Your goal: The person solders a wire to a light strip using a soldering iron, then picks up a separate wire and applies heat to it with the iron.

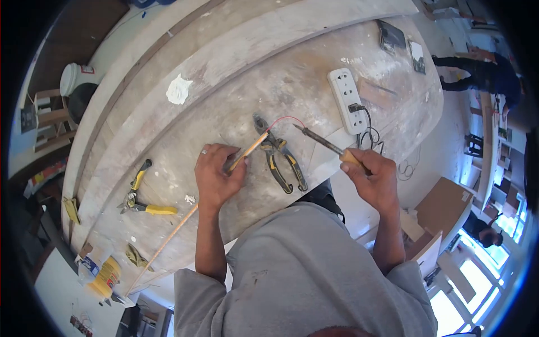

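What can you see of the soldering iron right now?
The soldering iron has a pale wooden-looking handle and a long dark metal shaft with a thin tip. The right hand grips the handle, shaft slanting over the bench, tip close to one end of the red wire. Contact with it cannot be told.

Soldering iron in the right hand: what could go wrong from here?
1. The soldering iron tip points toward the left hand gripping the tan cable with the red wire; a slip might burn fingers.
2. The black cord lies looped beside the power strip near the right hand; it could snag.
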The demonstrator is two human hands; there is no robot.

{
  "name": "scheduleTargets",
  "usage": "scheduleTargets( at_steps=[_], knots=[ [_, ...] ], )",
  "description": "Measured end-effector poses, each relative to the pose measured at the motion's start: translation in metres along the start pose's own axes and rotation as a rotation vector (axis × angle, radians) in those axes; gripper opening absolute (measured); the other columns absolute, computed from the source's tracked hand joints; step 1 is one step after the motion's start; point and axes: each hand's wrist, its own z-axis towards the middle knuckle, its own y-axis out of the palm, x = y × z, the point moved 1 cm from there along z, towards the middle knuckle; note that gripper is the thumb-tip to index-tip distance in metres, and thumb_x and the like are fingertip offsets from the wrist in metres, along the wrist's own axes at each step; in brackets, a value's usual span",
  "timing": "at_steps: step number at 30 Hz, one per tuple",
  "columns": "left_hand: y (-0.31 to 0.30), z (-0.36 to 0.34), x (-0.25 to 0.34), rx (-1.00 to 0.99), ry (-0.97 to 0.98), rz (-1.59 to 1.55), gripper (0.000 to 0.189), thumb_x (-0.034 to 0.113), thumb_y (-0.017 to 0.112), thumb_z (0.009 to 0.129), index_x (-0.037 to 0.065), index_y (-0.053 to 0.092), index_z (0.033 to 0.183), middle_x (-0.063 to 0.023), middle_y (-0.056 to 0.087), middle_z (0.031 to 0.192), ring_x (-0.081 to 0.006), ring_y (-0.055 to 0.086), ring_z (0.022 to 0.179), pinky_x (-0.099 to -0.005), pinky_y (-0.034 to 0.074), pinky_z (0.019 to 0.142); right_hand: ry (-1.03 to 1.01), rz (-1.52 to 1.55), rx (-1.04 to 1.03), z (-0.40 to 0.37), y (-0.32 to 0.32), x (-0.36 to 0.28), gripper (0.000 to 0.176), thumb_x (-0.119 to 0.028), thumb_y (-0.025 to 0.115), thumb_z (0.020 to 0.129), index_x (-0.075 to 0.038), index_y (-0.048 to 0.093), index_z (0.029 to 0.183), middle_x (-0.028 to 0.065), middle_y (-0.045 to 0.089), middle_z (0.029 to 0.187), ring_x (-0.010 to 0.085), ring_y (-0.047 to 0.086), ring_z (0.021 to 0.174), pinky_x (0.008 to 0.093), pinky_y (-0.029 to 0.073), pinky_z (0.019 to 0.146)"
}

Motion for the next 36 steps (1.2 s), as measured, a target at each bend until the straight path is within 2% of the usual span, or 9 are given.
scheduleTargets(
  at_steps=[4,9,13,19,24,26,28,31,36],
  knots=[
    [-0.015,0.002,-0.003,0.053,0.079,0.003,0.016,0.006,0.077,0.083,0.002,0.077,0.099,-0.0132,0.073,0.093,-0.0294,0.067,0.084,-0.0396,0.054,0.078,0.062,0.066,-0.017,-0.023,0.008,0.014,0.028,-0.014,0.085,0.089,-0.002,0.08,0.113,0.0132,0.072,0.082,0.0235,0.067,0.07,0.0349,0.052,0.067],
    [-0.05,0.002,-0.006,0.105,-0.117,-0.338,0.02,-0.003,0.063,0.1,-0.001,0.078,0.113,-0.0084,0.072,0.092,-0.0142,0.065,0.085,-0.0282,0.05,0.077,0.025,0.159,0.001,-0.026,0.019,0.023,0.028,-0.01,0.085,0.088,-0.001,0.08,0.113,0.0108,0.073,0.082,0.0191,0.066,0.068,0.0318,0.051,0.065],
    [-0.069,0.012,-0.002,0.084,-0.239,-0.421,0.024,-0.003,0.058,0.104,-0.002,0.078,0.118,-0.0063,0.073,0.092,-0.0103,0.064,0.084,-0.0255,0.049,0.074,-0.001,0.157,-0.065,-0.01,0.021,0.018,0.027,-0.009,0.085,0.088,-0.001,0.08,0.113,0.0109,0.072,0.082,0.0186,0.066,0.067,0.0316,0.051,0.064],
    [-0.073,0.043,-0.006,-0.242,-0.157,-0.03,0.03,-0.009,0.061,0.096,0.002,0.079,0.118,-0.0086,0.075,0.09,-0.0185,0.068,0.079,-0.0316,0.052,0.074,-0.019,0.178,-0.038,-0.003,0.028,0.023,0.028,-0.01,0.085,0.088,-0.001,0.079,0.114,0.0103,0.071,0.08,0.0177,0.063,0.065,0.0321,0.049,0.062],
    [-0.072,0.056,-0.004,-0.344,-0.037,0.065,0.035,-0.012,0.059,0.093,0.003,0.076,0.119,-0.0111,0.073,0.087,-0.0243,0.069,0.079,-0.0357,0.055,0.076,0.009,0.213,-0.044,-0.009,0.036,0.024,0.028,-0.01,0.085,0.088,-0.001,0.079,0.115,0.0104,0.07,0.079,0.0176,0.063,0.065,0.0322,0.049,0.063],
    [-0.072,0.056,0.003,-0.383,-0.015,0.068,0.038,-0.012,0.058,0.093,0.003,0.074,0.123,-0.0111,0.072,0.085,-0.0244,0.07,0.081,-0.036,0.055,0.076,0.042,0.208,-0.095,-0.01,0.038,0.022,0.029,-0.015,0.085,0.089,-0.003,0.079,0.115,0.0137,0.072,0.083,0.026,0.069,0.068,0.0357,0.053,0.065],
    [-0.069,0.054,0.013,-0.413,-0.16,-0.128,0.047,-0.012,0.058,0.093,0.002,0.064,0.137,-0.0115,0.072,0.087,-0.022,0.071,0.084,-0.0343,0.055,0.078,0.043,0.207,-0.108,-0.01,0.038,0.02,0.028,-0.015,0.085,0.089,-0.003,0.079,0.114,0.0137,0.072,0.083,0.026,0.069,0.068,0.0358,0.053,0.065],
    [-0.065,0.04,0.008,-0.404,-0.234,-0.361,0.047,-0.01,0.058,0.097,0.0,0.056,0.143,-0.0103,0.074,0.09,-0.0176,0.071,0.087,-0.0325,0.055,0.081,0.039,0.209,-0.107,-0.009,0.04,0.02,0.027,-0.014,0.085,0.09,-0.002,0.079,0.114,0.0139,0.073,0.084,0.0258,0.07,0.069,0.036,0.053,0.066],
    [-0.057,0.026,0.004,-0.246,-0.324,-0.584,0.031,-0.006,0.058,0.103,-0.002,0.063,0.133,-0.0074,0.076,0.094,-0.0131,0.069,0.089,-0.0301,0.054,0.084,0.025,0.2,-0.132,0.0,0.042,0.014,0.027,-0.014,0.085,0.09,-0.001,0.079,0.114,0.0145,0.074,0.086,0.0255,0.07,0.071,0.0362,0.054,0.067]
  ],
)
